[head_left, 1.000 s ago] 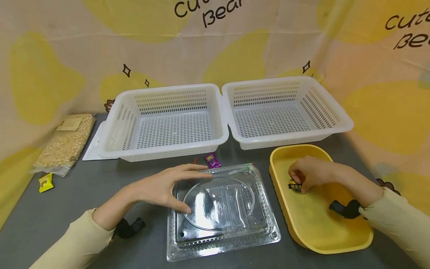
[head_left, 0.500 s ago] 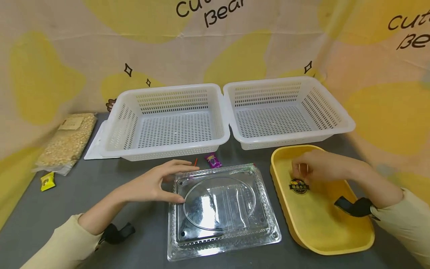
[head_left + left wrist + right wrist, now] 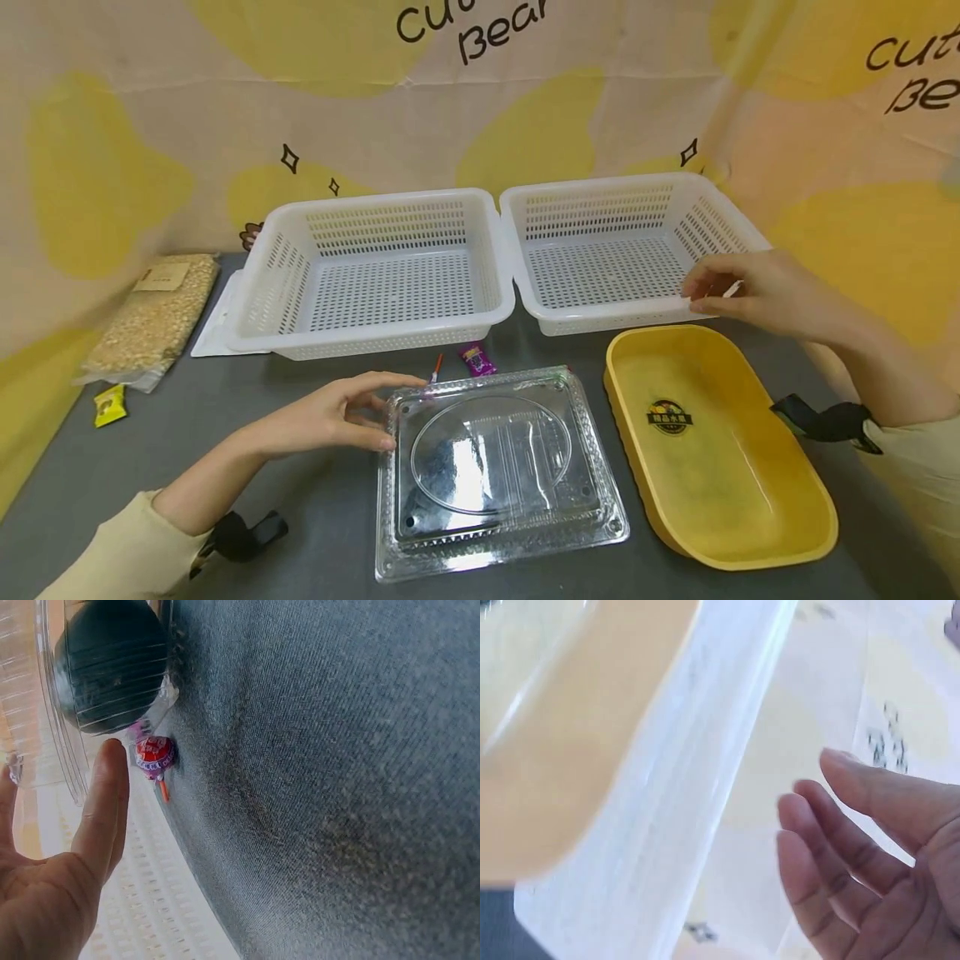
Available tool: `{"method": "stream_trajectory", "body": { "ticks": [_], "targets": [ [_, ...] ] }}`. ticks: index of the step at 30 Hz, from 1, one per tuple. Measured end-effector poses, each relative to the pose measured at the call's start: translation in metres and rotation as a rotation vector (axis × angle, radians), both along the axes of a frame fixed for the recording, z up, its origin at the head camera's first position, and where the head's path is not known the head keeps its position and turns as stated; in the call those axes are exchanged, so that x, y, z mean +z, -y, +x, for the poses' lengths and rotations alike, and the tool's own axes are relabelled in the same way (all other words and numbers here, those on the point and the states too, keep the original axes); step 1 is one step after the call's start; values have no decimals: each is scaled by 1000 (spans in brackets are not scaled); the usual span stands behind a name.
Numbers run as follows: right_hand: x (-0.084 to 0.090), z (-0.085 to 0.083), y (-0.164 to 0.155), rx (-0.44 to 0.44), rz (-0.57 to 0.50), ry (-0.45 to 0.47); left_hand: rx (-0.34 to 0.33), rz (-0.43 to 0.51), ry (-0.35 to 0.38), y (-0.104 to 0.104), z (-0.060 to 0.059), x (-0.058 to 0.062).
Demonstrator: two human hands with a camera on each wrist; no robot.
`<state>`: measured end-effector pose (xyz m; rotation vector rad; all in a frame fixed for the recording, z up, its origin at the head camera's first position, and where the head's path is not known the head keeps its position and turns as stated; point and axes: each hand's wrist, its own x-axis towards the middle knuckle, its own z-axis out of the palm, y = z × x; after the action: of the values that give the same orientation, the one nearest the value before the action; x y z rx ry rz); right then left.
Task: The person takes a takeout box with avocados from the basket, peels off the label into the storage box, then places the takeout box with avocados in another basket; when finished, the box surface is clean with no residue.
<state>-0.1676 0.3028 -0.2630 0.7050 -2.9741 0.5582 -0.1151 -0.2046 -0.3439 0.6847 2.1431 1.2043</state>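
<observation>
1. The left hand (image 3: 330, 414) is rested at the 9 o'clock edge of the clear rectangular plastic lidded container (image 3: 498, 467), fingers loosely apart and gripping nothing.
2. The right hand (image 3: 757, 292) is held over the front rim of the right white perforated plastic basket (image 3: 637, 242), at 12 o'clock from the yellow oval plastic tray (image 3: 720, 450); a small pale item seems pinched, but this cannot be told.

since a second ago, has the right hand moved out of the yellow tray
Yes. The right hand has lifted out of the yellow tray and moved up and right to the front rim of the right white basket.

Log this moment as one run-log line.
left hand: touching clear lid | right hand: over right basket rim | yellow tray: empty
</observation>
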Motion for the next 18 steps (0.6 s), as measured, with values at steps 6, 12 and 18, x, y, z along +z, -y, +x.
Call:
{"method": "stream_trajectory", "body": {
  "ticks": [6, 12, 18],
  "targets": [
    [5, -21, -35, -223, -138, -28, 16, -15, 37, -1, 4, 1],
    [-3, -44, -68, -405, -183, -21, 15, 14, 78, -4, 6, 1],
    [-20, -59, -96, -456, -229, 36, 23, 55, 118, -6, 8, 2]
  ]
}}
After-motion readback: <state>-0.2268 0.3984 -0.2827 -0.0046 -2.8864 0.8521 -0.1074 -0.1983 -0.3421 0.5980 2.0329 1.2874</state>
